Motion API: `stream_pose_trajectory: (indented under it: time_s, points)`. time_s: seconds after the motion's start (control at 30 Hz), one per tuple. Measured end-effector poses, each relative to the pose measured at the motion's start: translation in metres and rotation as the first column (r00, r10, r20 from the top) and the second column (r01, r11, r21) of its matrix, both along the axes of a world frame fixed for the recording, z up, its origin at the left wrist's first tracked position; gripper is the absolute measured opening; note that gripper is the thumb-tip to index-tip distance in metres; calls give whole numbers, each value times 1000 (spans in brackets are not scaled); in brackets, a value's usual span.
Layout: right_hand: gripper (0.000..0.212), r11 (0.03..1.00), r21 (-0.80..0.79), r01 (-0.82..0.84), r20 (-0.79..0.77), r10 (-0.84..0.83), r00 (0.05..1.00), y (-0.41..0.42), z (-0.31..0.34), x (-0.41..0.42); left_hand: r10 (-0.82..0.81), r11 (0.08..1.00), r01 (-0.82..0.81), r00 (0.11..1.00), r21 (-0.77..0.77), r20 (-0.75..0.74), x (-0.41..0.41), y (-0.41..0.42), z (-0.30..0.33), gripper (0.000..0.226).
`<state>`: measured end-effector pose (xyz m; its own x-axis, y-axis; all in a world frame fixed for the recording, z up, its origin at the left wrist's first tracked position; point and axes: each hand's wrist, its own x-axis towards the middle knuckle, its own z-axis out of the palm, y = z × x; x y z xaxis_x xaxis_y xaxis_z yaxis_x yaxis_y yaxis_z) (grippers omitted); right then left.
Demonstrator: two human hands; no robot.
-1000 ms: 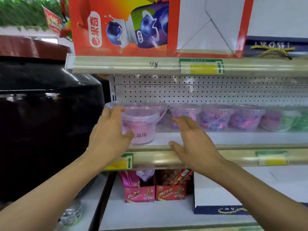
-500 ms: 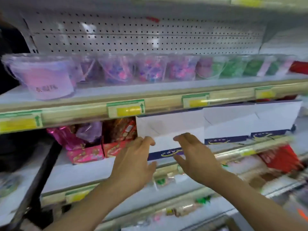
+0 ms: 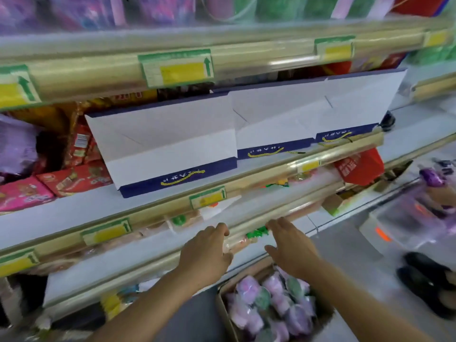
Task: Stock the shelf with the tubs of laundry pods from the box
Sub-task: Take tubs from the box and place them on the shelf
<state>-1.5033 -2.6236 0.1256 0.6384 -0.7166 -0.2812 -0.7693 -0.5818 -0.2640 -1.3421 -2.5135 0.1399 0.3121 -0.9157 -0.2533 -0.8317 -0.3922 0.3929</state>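
Head view: fingers of both hands, left hand (image 3: 206, 253) and right hand (image 3: 292, 245), loosely extended and holding nothing, poised before a lower shelf edge (image 3: 246, 219). Tubs of laundry pods (image 3: 269, 307) lie in the cardboard box (image 3: 228, 314) directly below; the right hand is judged nearer. Stocked tubs (image 3: 246, 7) sit far above.

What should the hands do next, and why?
Probably reach down into the cardboard box and take hold of a tub. Both the left hand and the right hand are empty with loose fingers, poised just above the box, which shows purple and green tubs inside.
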Motion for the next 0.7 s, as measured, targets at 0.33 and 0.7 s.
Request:
stream_pose_trajectory:
  time_s: [0.33, 0.7]
  points:
    - [25, 981, 21, 191, -122, -187, 975, -27, -45, -36, -179, 981, 185, 979, 54, -98, -12, -66, -44, 38]
    - [39, 965, 47, 256, -115, -250, 961, -56, -47, -59, -211, 970, 224, 969, 99, -128, -39, -102, -74, 39]
